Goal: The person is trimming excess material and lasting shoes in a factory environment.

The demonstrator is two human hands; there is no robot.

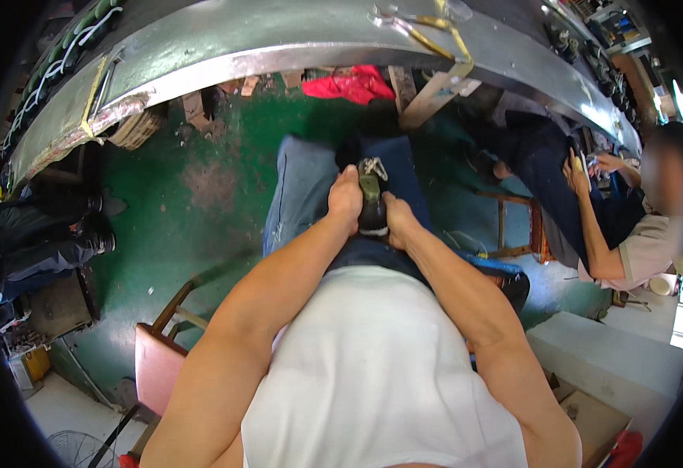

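Observation:
Between my two hands, above my lap, is a dark shoe (373, 214) with a green block, which looks like a shoe last (369, 186), in its opening. A pale bunched cord or lace sticks up at its far end. My left hand (345, 200) is closed along the left side of the shoe, with the thumb pointing away from me. My right hand (401, 221) grips the right side near the close end, its thumb raised against the shoe. The undersides of both hands and the fingertips are hidden. Dark blue trouser legs (301, 183) lie behind and under the shoe.
A metal-edged bench (279, 58) curves across the far side, with yellow-handled pincers (416, 35) on it. A red cloth (351, 84) lies beneath. At the right another person (607, 226) sits working by a wooden stool (513, 226). A pink-seated chair (158, 366) stands at my left.

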